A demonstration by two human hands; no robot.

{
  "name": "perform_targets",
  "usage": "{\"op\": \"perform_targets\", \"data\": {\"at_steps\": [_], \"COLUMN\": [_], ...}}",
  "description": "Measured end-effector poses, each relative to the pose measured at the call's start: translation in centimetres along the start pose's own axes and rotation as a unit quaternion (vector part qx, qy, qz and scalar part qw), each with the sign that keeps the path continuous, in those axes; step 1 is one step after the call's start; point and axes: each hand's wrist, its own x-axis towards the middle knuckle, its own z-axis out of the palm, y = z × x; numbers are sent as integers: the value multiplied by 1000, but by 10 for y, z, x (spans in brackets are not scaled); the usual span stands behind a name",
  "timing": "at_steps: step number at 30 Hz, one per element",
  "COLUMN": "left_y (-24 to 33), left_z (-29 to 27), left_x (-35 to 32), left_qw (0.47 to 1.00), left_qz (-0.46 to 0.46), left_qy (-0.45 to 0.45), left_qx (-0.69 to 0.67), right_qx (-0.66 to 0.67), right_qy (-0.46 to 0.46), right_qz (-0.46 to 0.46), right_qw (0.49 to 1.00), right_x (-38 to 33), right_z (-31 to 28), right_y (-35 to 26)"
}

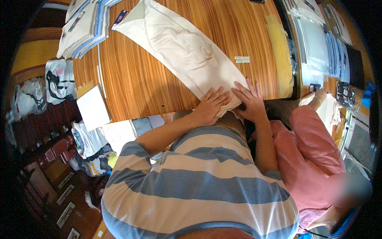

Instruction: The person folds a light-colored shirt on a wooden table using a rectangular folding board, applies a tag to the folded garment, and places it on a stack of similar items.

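Note:
A long cream garment [179, 46], which looks like a folded pair of trousers, stretches diagonally across the wooden table. Its near end hangs slightly over the front edge. A dark blue hang tag [120, 17] lies at its far left end, beside a greyish inner patch. My left hand [213, 104] rests palm down on the near end, fingers outstretched and a little apart. On the right side of that same end, my right hand [250, 101] lies with its fingers spread over the cloth. Neither hand is closed on the fabric. The far end runs out of the picture.
The wooden table [139, 87] carries stacked folded clothes [85, 30] at far left, white sheets [93, 106] at its left corner and small labels [242, 59]. Plastic-wrapped garments [312, 47] stand at right. A person in pink [298, 155] sits close on my right.

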Motion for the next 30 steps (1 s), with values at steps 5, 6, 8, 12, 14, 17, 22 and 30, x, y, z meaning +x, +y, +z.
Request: {"op": "perform_targets", "data": {"at_steps": [5,6,8,12,14,17,22,30], "left_y": [0,-12,-20,-63,-89,-91,-94,-70], "left_z": [-46,-36,-62,-116,-124,-133,-124,-77], "left_x": [-17,-29,-29,-23,-26,-27,-25,-69], "left_qw": [703,651,539,636,776,882,975,965], "left_qz": [-304,-293,-256,-351,-397,-232,-86,8], "left_qy": [-1,62,167,356,438,361,80,-63], "left_qx": [-643,-697,-785,-587,-220,196,188,253], "right_qx": [327,469,447,226,139,57,6,33], "right_qy": [119,114,120,104,78,125,130,-77], "right_qz": [134,195,129,59,60,58,131,151], "right_qw": [928,854,877,967,985,989,983,985], "right_x": [15,34,103,240,267,277,257,165], "right_z": [9,6,-13,12,26,37,42,21], "right_y": [29,26,0,-39,-41,-45,-45,-26]}}
